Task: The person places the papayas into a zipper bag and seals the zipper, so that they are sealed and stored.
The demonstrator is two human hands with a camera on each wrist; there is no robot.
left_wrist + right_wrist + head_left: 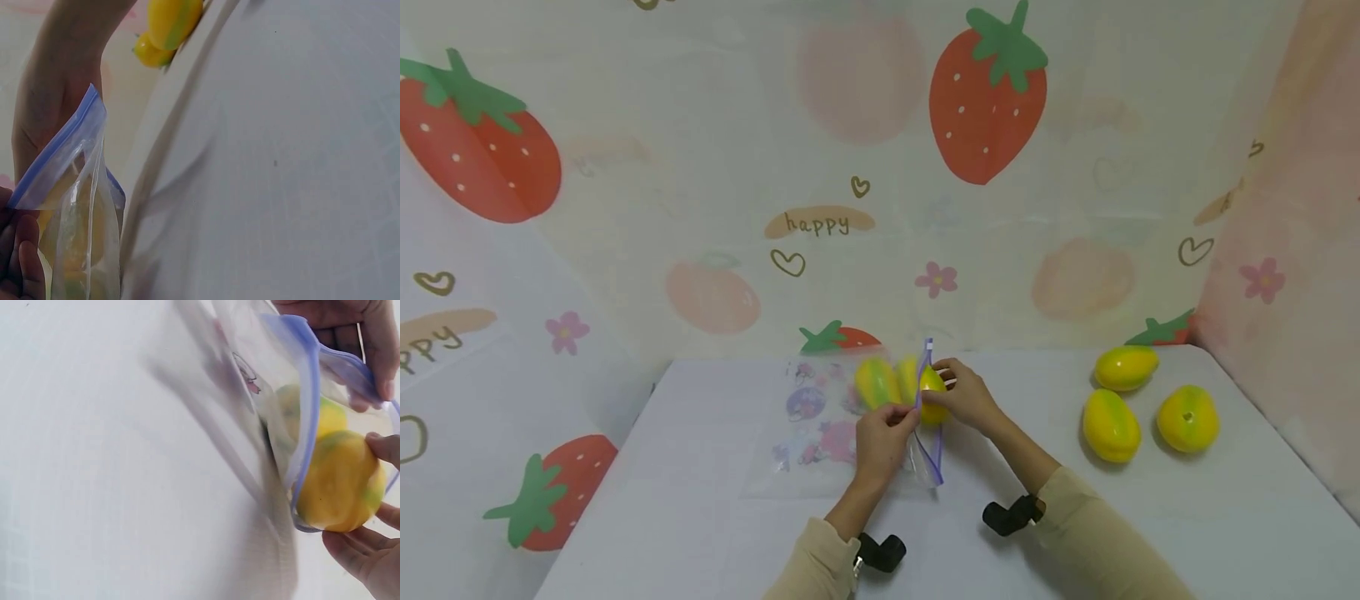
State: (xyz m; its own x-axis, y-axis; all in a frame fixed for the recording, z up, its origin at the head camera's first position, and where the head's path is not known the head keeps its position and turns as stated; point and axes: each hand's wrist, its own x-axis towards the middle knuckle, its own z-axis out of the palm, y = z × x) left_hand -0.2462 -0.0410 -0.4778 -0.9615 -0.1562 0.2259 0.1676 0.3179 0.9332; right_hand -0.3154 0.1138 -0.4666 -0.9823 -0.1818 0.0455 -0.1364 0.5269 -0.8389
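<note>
A clear zip bag [820, 442] with a purple seal and cartoon prints is stretched over the white table, its mouth facing right. Two yellow fruits with green streaks [877, 383] show through the plastic. My left hand [883, 437] pinches the rim at the mouth; the purple seal [53, 147] rises beside its fingers in the left wrist view. With thumb and fingers, my right hand [966, 396] holds another yellow fruit [340, 481] at the bag's mouth, partly inside the seal. Part of this fruit is hidden behind the fingers and the purple strip.
Three more yellow fruits lie on the right of the table: one at the back [1126, 367], one in front of it [1111, 426] and one further right [1187, 418]. A strawberry-printed backdrop [865, 183] stands behind the white table [692, 500].
</note>
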